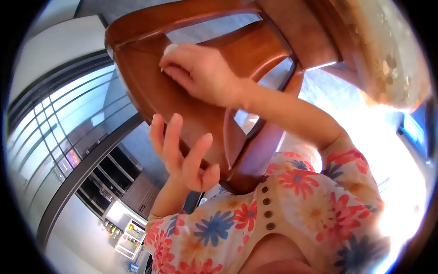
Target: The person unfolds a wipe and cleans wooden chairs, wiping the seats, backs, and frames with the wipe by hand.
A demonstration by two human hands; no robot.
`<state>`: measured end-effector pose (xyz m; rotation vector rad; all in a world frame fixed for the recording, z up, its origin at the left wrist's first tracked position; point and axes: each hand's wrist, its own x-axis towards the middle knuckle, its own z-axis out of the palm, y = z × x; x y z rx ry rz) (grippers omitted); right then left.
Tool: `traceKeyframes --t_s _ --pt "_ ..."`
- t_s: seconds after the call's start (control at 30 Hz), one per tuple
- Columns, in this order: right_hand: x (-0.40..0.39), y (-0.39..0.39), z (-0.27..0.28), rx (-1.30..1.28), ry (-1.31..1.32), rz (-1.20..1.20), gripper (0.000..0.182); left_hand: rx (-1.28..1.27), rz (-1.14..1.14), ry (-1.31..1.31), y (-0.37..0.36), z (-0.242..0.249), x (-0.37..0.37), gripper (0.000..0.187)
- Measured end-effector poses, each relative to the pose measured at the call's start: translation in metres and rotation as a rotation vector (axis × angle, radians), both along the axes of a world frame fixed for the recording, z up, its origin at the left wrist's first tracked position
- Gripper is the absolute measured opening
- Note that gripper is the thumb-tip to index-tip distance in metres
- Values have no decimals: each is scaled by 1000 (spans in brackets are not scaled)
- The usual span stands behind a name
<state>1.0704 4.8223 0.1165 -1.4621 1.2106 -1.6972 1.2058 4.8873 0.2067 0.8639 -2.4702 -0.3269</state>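
A brown wooden chair (150, 77) with curved slats fills the upper middle of the view, tilted close to my body. My right hand (200, 71) reaches across it with fingers pinched on a small white thing (170, 49), perhaps a cloth, against the broad wooden panel. Most of that white thing is hidden by the fingers. Lower down, my left hand (185, 157) is raised beside the chair's near edge, palm up, fingers spread and curled, holding nothing.
At the left is a dark-framed glass partition (59, 132), with cabinets (139, 194) and a white shelf (130, 239) beyond it. A shiny beige patterned surface (394, 59) lies at the upper right, above bright glare.
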Motion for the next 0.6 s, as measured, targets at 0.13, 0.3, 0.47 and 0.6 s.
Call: traceKeyframes --t_s 0.13,0.3,0.47,0.6 --pt "-8 43 32 19 -268 328 21 -53 38 40 1 -11 -3 37" --pt "-7 41 30 11 -218 375 31 -157 62 180 -1 -23 -13 37" --pt "4 -9 2 -14 -101 216 25 -20 52 -6 3 -5 -1 40" --pt "13 -59 -24 -81 -43 68 19 68 65 -78 7 4 5 40"
